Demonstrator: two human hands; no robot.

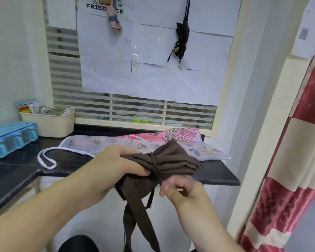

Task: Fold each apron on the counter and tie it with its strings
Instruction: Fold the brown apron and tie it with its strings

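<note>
I hold a folded brown apron (173, 160) in the air in front of the black counter (220, 179). My left hand (122, 164) grips the bundle's left end. A brown string is wound round its middle, and my right hand (178, 188) pinches that string just below the bundle. Brown straps (140, 215) hang down below. On the counter behind lie a white patterned apron (116, 144) with a white neck loop (45, 160) and a pink checked apron (173, 134).
A cream basket (51, 124) and a blue box (11, 137) stand at the counter's left. Two tied apron bundles, one black (181, 40) and one pinkish (115, 20), hang on the papered window. A red and cream curtain (295, 160) hangs at the right.
</note>
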